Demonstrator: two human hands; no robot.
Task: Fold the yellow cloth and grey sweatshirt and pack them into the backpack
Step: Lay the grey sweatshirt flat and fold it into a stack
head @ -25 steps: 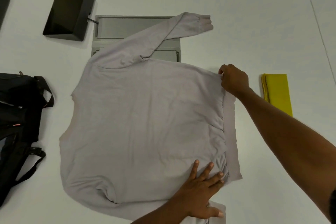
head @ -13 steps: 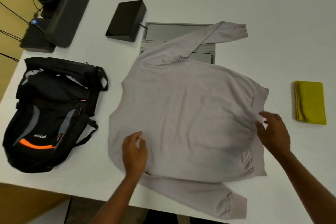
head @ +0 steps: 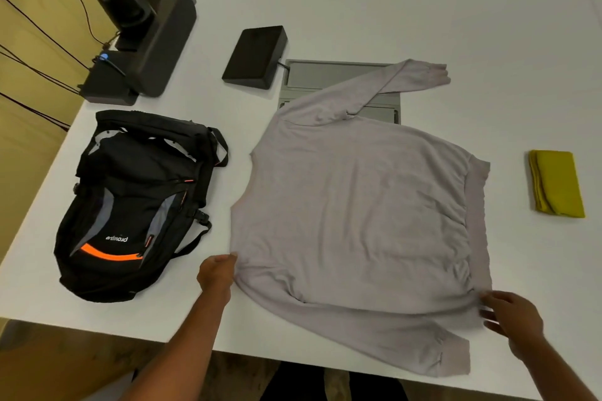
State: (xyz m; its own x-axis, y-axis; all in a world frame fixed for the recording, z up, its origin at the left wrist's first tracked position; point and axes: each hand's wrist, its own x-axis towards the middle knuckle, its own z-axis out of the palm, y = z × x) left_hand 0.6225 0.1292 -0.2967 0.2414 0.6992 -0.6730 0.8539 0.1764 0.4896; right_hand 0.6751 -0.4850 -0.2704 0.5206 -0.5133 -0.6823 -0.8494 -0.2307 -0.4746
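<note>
The grey sweatshirt (head: 355, 205) lies spread flat on the white table, neck to the left and hem to the right, one sleeve reaching up right and the other along the near edge. My left hand (head: 216, 275) grips its near shoulder corner. My right hand (head: 511, 319) touches the near hem corner, fingers curled on the fabric. The yellow cloth (head: 555, 184) lies folded at the far right. The black backpack (head: 136, 202) with an orange stripe lies flat at the left.
A grey flat panel (head: 329, 75) sits partly under the upper sleeve. A black box (head: 257, 55) and a black device with cables (head: 143, 39) stand at the back left. The table's near edge (head: 97, 325) runs just below my hands.
My left hand slid left to the shoulder corner and my right hand dropped down to the near hem corner. The camera pulled back, showing more of the table.
</note>
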